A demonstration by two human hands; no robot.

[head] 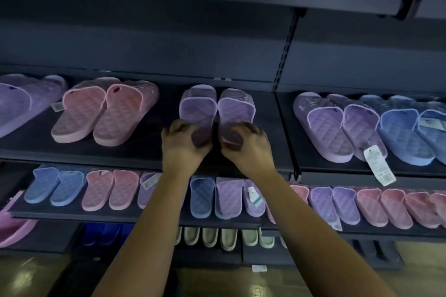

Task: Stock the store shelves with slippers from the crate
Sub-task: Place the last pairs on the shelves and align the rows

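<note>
up on the dark upper shelf, both hands work one pair of purple slippers side by side, toes pointing to the back wall: the left hand has its fingers curled over the heel of the left purple slipper, and the right hand has its fingers curled over the heel of the right purple slipper, so each hand grips its own shoe and the two soles lie flat on the shelf, just beside each other with a thin gap between; to their left sits a pink pair, further left a purple pair at the picture's edge, and on the next bay to the right a purple pair with a hanging tag beside a blue pair; the lower shelf carries a row of blue, pink and purple slippers
</note>
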